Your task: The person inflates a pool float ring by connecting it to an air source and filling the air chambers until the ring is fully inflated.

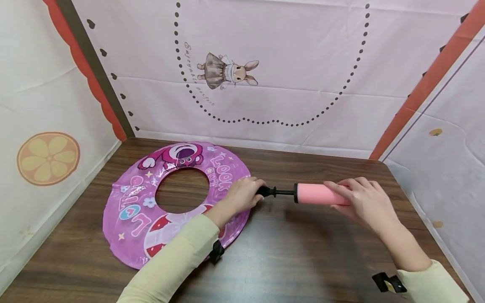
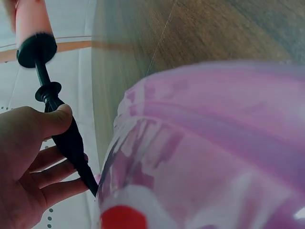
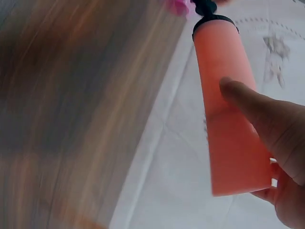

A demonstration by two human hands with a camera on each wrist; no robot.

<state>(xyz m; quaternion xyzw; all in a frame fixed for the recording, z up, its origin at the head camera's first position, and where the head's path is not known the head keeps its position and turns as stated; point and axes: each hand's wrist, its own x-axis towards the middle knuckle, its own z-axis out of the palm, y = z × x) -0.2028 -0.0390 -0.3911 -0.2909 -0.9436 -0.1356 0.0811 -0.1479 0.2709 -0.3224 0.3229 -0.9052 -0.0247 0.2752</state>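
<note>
A pink hand pump (image 1: 316, 193) with a black rod and black nozzle end lies level between my two hands. My right hand (image 1: 365, 204) grips its pink barrel, thumb along the side in the right wrist view. With thumb and fingers my left hand (image 1: 244, 193) holds the black nozzle end (image 2: 69, 140) at the right edge of a purple swim ring (image 1: 130, 235). In the left wrist view the nozzle tip meets the ring's edge; whether it sits in a valve is hidden. Printed with a bear and strawberries, the ring looks puffed but wrinkled at its rim.
The brown wooden table (image 1: 273, 261) carries the ring on its left half. Behind it stands a pale cloth wall (image 1: 295, 75) with a rabbit print, and further cloth walls close the left and right sides.
</note>
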